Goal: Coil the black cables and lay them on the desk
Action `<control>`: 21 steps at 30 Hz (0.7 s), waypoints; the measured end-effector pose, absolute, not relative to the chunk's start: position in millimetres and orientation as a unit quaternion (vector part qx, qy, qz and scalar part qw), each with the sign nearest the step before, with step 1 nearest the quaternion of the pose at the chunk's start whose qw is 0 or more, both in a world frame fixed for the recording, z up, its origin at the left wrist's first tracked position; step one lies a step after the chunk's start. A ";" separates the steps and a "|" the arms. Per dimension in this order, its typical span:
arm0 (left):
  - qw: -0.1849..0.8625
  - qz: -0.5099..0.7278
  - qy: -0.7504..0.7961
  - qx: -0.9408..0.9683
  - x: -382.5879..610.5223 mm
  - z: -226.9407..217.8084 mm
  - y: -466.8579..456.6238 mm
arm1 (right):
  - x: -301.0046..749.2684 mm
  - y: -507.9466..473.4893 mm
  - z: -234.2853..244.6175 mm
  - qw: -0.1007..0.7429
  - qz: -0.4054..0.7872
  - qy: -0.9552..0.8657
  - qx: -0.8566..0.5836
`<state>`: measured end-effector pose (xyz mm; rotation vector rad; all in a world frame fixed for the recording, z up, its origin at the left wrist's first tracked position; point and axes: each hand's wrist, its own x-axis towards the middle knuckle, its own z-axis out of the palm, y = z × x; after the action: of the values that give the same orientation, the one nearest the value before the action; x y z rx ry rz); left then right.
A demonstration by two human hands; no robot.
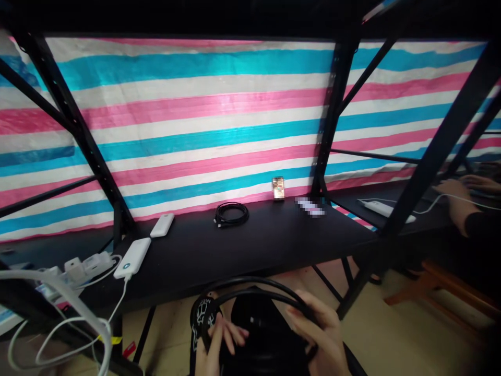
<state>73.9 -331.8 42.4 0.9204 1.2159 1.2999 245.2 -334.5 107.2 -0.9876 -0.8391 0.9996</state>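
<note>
Nearest, the right hand closes thumb and fingers on a looped black cable, probably to keep its turns together; the left hand meets the loops' other side, fingers loosely spread (whether it grips, I cannot tell). Beyond the grip runs the dark table. Left of the hands, a white power bank lies near chargers, seemingly to suit its plugged-in lead. Straight beyond the grip, a coiled black cable lies before a striped sheet.
</note>
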 end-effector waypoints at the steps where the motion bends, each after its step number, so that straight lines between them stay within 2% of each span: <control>1: 0.541 0.559 0.521 0.352 78.1 43.4 -330.9 | 246.2 -333.4 107.3 0.670 0.462 -0.382 -0.437; 6: 0.548 0.635 0.505 0.204 85.2 50.7 -324.7 | 250.3 -322.8 107.4 0.607 0.553 -0.403 -0.404; 11: 0.534 0.669 0.493 0.155 93.2 53.6 -320.2 | 244.9 -309.5 103.2 0.574 0.629 -0.369 -0.371; 17: 0.558 0.600 0.521 0.240 107.6 51.5 -318.6 | 242.4 -302.3 89.4 0.631 0.562 -0.363 -0.394; 21: 0.473 0.589 0.566 0.330 89.9 47.4 -308.1 | 248.5 -288.0 86.0 0.621 0.518 -0.414 -0.418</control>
<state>89.9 -308.1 47.4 0.8067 1.3842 1.4419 248.5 -288.0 86.0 -0.9610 -0.9517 1.1901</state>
